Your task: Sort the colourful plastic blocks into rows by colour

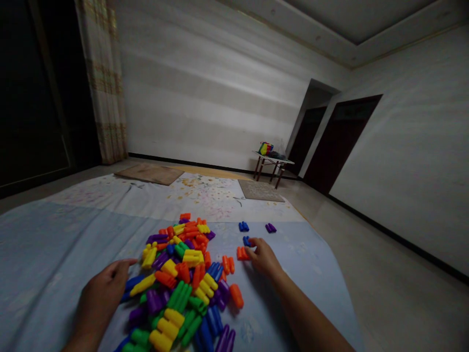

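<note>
A heap of plastic pieces in yellow, green, orange, purple and blue [179, 278] lies on a light blue cloth [311, 274]. On the heap's left edge rests my left hand [106, 288], its index finger pointing toward the yellow pieces [149, 257], with nothing visible in it. My right hand [262, 256] is right of the heap, thumb and fingers around a small blue piece [246, 241] at the fingertips. An orange piece [242, 253] lies beside its thumb. Farther back are another blue piece [244, 226] and a purple piece [270, 228].
Two flat mats [150, 173] [261, 190] lie at the cloth's far side. Behind stands a small table [289, 161] bearing a colourful bag [266, 148]. A curtain [106, 78] hangs at the left, and dark doors [339, 142] are at the right.
</note>
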`<state>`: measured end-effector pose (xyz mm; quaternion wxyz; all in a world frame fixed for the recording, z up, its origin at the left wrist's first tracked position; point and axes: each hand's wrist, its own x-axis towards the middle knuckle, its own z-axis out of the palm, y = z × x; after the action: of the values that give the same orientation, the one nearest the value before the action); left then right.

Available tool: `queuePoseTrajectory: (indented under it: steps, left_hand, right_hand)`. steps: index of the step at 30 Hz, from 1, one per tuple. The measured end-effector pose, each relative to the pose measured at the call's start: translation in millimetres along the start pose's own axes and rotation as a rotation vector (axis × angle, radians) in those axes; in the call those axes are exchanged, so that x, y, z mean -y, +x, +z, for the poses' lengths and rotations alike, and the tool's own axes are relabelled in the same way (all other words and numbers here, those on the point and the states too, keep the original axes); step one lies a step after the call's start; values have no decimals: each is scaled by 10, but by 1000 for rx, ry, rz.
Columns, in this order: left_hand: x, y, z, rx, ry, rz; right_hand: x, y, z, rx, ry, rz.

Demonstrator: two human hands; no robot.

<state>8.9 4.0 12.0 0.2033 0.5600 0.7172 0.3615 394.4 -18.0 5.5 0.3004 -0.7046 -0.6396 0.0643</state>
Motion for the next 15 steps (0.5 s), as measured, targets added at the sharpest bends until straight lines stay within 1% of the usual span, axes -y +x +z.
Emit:
queuePoseTrajectory:
  steps: [4,7,9,12,13,15]
  left_hand:
    - [21,18,12,9,10,-5]
    - [20,30,9,15,14,-14]
    - [35,46,6,36,16,-37]
    - [118,103,27,45,39,-55]
    - [163,132,46,38,52,-43]
    - [272,197,99,-14,73,10]
  right_hand:
    - [108,-92,-2,26,-97,-19]
    - [166,-146,26,53,-171,-4]
    - [175,-165,32,58,-181,7]
    - [129,-174,-1,67,-138,-2]
    - [91,-174,-23,66,-118,-8]
    - [-34,-167,-81,43,-75,-8]
